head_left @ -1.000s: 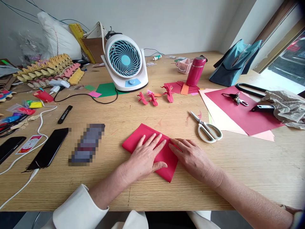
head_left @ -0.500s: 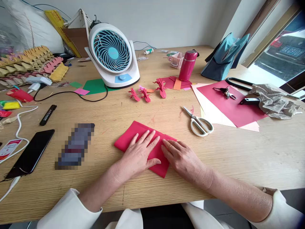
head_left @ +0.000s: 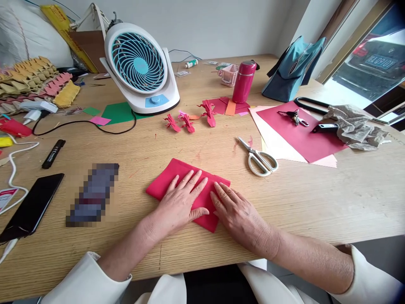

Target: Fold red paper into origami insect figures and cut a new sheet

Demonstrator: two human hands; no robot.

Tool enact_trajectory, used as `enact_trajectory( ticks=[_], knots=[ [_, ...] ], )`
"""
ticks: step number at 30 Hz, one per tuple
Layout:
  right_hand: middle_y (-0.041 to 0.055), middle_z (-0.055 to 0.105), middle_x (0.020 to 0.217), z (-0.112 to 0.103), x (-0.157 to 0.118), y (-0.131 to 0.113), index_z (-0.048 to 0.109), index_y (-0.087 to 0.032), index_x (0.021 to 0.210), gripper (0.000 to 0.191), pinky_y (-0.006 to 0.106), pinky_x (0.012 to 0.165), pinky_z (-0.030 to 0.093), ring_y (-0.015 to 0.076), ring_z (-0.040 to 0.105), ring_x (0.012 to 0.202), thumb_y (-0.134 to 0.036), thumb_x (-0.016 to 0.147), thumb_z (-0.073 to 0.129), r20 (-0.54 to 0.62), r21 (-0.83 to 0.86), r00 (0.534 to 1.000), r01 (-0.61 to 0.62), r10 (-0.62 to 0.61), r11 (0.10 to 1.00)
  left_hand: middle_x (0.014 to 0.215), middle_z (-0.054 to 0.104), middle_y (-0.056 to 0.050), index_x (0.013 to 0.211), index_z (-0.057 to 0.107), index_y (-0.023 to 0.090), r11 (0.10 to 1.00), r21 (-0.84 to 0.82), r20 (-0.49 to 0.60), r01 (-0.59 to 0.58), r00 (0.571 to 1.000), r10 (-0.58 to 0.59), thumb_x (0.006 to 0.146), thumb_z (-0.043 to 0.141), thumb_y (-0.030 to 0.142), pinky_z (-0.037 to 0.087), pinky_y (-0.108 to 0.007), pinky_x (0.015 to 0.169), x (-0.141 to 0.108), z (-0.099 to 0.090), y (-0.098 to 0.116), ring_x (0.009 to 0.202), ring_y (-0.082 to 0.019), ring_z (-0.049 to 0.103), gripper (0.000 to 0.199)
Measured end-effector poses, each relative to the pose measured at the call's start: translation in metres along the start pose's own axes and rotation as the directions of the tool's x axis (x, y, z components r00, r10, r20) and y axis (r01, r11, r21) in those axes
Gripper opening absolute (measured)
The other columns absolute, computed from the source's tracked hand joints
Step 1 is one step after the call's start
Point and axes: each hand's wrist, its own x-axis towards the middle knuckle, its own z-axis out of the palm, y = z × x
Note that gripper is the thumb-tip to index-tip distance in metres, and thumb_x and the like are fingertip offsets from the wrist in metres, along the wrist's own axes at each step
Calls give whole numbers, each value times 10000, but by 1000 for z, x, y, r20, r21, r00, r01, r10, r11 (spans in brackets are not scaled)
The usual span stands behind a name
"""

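A folded sheet of red paper (head_left: 169,174) lies on the wooden table in front of me, with a straight fold along its far edge. My left hand (head_left: 183,200) rests flat across its middle, fingers spread and thumb out to the right. On the paper's right end lies my right hand (head_left: 236,213), its fingers stretched out and touching the surface. Both palms face down, so they cover part of the sheet. Beyond it stand several small folded red paper figures (head_left: 208,113). Scissors (head_left: 259,158) with white handles lie to the right.
A white and blue fan (head_left: 141,65) stands at the back left. Near the back right are a pink bottle (head_left: 244,82) and a teal bag (head_left: 287,71). Red sheets (head_left: 303,139) with keys lie at right. A black phone (head_left: 33,204) and a marker (head_left: 53,154) are at left.
The whole view has shifted slightly, so things appear a little further left. Both hands keep nearly the same place on the red paper.
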Motion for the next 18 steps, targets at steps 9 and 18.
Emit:
enact_trajectory(
  ticks=[9,18],
  knots=[
    [276,547,1397,-3,3,1,568,0,1317,389,483,1048,502,346,508,1330,-170,975,493,25,62,1000,-16,14,998,1634,272,-103,1551,311,232,1000,16,-42,-7,999,7,897,312,749,212,-544,1188,-1,3,-1,1502,-326,219,834],
    [264,547,1403,-3,3,4,577,-13,1315,384,502,1044,494,354,504,1327,-190,988,483,15,64,1000,-2,1,998,1628,275,-129,1538,343,196,1000,20,-45,2,999,-1,879,254,779,217,-553,1184,0,3,-1,1501,-334,223,884]
  ],
)
